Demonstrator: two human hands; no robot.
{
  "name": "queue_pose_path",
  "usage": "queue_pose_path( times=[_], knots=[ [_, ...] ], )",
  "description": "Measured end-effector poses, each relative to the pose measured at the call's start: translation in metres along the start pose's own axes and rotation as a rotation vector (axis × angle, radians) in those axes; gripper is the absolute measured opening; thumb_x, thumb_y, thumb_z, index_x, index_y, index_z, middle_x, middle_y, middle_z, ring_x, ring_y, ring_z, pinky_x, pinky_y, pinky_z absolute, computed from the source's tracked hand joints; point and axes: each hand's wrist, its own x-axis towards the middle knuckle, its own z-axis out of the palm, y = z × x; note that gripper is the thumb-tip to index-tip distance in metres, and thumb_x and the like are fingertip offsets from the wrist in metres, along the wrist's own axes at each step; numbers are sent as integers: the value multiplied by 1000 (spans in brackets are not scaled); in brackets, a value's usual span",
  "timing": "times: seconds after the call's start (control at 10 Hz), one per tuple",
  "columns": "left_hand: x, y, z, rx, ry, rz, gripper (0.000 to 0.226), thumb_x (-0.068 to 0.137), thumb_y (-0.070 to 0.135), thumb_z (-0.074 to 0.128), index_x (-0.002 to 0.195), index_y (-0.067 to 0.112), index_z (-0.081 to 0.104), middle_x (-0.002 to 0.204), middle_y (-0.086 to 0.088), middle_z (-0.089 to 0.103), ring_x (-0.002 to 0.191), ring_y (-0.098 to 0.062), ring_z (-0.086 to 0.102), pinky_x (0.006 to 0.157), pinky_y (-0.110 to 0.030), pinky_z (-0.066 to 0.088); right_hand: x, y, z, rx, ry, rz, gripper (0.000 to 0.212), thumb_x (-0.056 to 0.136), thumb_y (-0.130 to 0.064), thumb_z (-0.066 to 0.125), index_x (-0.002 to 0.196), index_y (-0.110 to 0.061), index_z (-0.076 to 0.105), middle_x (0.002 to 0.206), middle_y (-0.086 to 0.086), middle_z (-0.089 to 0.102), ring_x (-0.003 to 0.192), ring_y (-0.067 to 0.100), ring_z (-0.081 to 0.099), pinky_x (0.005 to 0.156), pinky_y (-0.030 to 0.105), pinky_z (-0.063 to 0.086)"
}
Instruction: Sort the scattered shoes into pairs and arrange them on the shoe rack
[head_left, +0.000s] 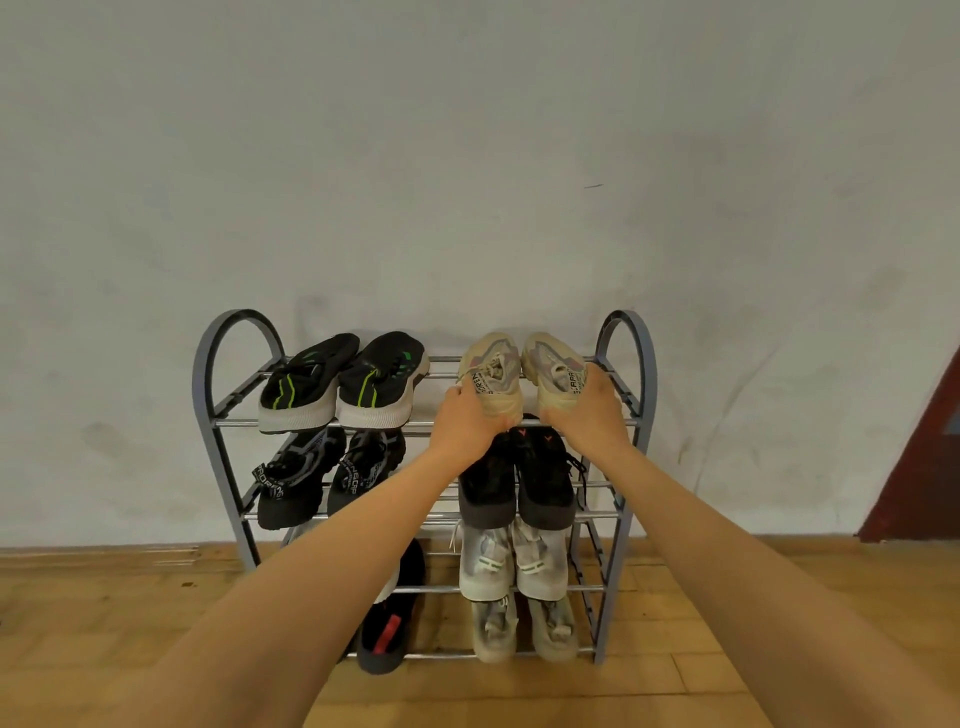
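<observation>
Head view: the left hand and right hand each curl round a heel of the beige pair, which sits at the right of the top shelf of the shoe rack. Pairs fill the other shelves. Low left, one black red-tabbed shoe shows, its mate possibly hidden behind the forearm, so the task looks nearly finished

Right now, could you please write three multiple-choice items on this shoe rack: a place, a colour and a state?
1. Where are the held beige sneakers? A top shelf, right; B bottom shelf, left; C floor.
2. Stripes on the black slip-ons? A red; B green; C blue.
3. The hands? A idle; B each grips a beige sneaker; C share one black shoe.
Answers: A, they are on the top tier of the shoe rack; B, green lines show; B, left hand and right hand curl round the heels.
</observation>
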Motion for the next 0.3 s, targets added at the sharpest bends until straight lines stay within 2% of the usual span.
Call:
queue_pose_path(
  times=[0.1,0.2,0.3],
  knots=[
    [-18,5,-14,119,-38,45,58,85,27,61,135,7,39,125,-14,51,115,-31,50,95,-40,46,-16,-5,-8,-136,29,-89,74,70,-35,66,136,-12,40,129,14,52,118,32,50,97,45,47],
    [-44,9,-33,138,-14,139,49,87,26,59,131,9,46,132,-11,47,124,-27,44,99,-36,39,-46,-14,-20,-205,27,-192,67,77,-32,67,135,-11,41,135,14,48,124,32,45,101,44,43],
    [-65,8,-45,117,56,224,42,88,24,60,128,13,50,134,-6,46,123,-21,45,98,-32,38,-68,-19,-24,-188,5,-279,58,84,-33,64,135,-15,41,137,9,47,126,27,42,102,39,40]
  ],
)
